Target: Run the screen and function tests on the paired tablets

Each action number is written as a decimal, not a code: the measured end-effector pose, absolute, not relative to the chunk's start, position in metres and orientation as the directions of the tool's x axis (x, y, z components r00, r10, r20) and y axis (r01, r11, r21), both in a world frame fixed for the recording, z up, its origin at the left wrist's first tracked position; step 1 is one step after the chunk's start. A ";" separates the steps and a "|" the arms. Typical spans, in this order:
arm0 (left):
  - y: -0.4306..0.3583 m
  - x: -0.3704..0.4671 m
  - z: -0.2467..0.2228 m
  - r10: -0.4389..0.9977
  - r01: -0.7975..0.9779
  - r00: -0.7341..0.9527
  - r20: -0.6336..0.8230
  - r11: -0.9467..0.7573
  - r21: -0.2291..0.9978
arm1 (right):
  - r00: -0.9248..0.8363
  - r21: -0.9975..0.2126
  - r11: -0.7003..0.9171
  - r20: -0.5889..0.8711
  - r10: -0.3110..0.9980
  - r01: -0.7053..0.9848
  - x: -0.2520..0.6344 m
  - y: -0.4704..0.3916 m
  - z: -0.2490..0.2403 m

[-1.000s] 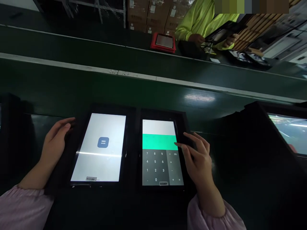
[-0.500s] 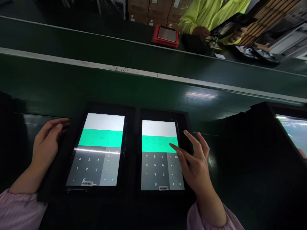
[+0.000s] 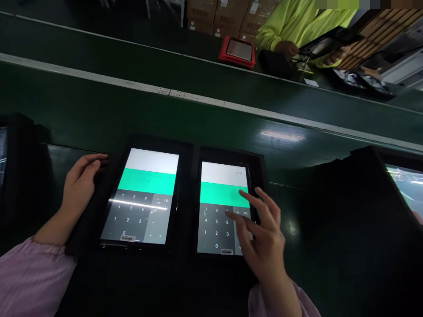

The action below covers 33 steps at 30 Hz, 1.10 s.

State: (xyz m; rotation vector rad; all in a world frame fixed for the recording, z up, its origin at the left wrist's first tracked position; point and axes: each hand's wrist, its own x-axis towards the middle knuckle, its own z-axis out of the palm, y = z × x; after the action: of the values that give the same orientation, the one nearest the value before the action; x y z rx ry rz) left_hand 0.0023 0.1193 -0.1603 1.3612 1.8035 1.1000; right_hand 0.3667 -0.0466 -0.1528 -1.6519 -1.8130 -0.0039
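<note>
Two lit tablets lie side by side in black trays, each with a calculator keypad below a green band. Over the right tablet is my right hand, its fingers spread and the index fingertip at the 9 key. Short marks show in that tablet's white display area. My left hand rests at the outer left edge of the black tray around the left tablet. Its fingers are stretched out and hold nothing. A small barcode label sits at the bottom of each screen.
Across the green bench, a person in a yellow sleeve holds a dark panel. A red case lies beside them. A black box with a bright screen stands at the right. Cardboard boxes are stacked behind.
My right index finger has moved from the green band down to the keypad. More marks have appeared on the right tablet's display. The whole view has shifted slightly.
</note>
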 end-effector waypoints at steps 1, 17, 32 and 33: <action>0.119 0.003 -0.160 0.960 0.447 -0.279 0.001 0.129 0.885 | 0.000 -0.429 0.218 0.454 0.891 0.876 0.361 -0.047 -0.154; 0.114 0.007 -0.155 0.968 0.494 -0.249 0.001 0.127 0.860 | 0.018 -0.391 0.170 0.434 0.901 0.905 0.361 -0.045 -0.166; 0.119 0.001 -0.165 0.965 0.530 -0.255 0.067 0.082 0.844 | 0.181 -0.377 0.039 0.531 0.828 0.926 0.387 -0.042 -0.168; 0.119 0.001 -0.165 0.964 0.531 -0.256 0.069 0.081 0.843 | 0.135 -0.374 0.091 0.535 0.834 0.923 0.386 -0.042 -0.166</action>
State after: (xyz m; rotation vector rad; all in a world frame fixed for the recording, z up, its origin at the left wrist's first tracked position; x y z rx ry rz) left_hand 0.0012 0.1194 -0.1648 1.4735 1.8426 1.0800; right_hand 0.3860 -0.0422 -0.1655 -1.7451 -1.7023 -0.1690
